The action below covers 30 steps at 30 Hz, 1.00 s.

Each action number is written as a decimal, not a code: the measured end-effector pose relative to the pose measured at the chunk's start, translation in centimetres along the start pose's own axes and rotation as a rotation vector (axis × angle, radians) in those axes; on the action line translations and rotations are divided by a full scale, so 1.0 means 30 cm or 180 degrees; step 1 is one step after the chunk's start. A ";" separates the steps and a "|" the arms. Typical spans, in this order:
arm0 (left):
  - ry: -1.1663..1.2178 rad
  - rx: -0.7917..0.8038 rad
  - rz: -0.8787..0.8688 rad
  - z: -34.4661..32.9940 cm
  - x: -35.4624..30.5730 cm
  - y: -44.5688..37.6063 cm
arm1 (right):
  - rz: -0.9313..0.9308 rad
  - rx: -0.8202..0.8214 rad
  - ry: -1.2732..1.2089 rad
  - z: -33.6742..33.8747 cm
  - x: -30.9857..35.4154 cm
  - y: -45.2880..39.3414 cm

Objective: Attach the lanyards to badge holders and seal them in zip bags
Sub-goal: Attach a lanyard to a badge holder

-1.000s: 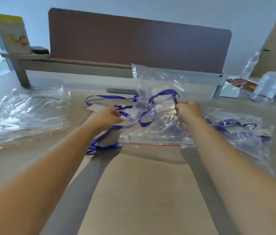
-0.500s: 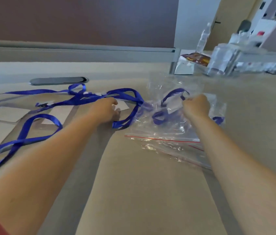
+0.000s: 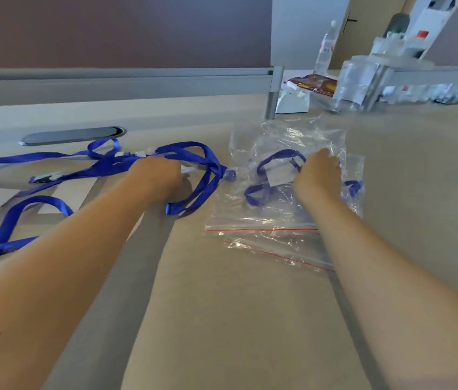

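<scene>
Left hand (image 3: 160, 175) curled on loose glossy blue ribbon lanyards (image 3: 194, 164); grip unclear. Right hand (image 3: 316, 175) pinches crinkly clear red-striped zip bags (image 3: 264, 220), holding a lanyard, stacked on matte beige counter (image 3: 222, 319).

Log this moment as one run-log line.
step: bagging | left hand: on loose blue lanyards, grip unclear | right hand: on zip bags holding lanyard | seal: cannot tell

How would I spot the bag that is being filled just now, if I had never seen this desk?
Start at the grey desk and follow the right hand forward. It rests on a crinkled clear zip bag with a thin red line along its near edge. Unlike the loose blue lanyards to its left, this bag already has a blue lanyard inside.
</scene>
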<state>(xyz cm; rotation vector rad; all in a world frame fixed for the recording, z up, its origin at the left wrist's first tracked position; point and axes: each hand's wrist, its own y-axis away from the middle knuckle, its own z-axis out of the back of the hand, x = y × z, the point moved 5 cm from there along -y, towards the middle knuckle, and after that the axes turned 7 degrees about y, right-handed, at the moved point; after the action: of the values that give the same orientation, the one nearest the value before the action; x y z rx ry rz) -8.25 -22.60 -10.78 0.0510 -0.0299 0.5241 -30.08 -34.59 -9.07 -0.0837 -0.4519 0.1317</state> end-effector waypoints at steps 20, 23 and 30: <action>0.4094 -0.1697 0.1690 0.065 0.426 0.295 | 0.2643 0.1360 0.0679 -0.254 0.395 0.408; 0.4350 -0.1843 0.1820 0.070 0.446 0.317 | 0.2678 0.1426 0.0256 -0.209 0.418 0.460; 0.4272 -0.2012 0.1781 0.103 0.488 0.351 | 0.2145 0.1953 -0.1039 -0.123 0.469 0.451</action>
<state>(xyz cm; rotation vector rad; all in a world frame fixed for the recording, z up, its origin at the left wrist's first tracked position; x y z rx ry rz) -0.91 -6.38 -6.66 -0.9541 1.1271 0.9977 -17.39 -19.37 -7.82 0.4002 -0.6778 0.9488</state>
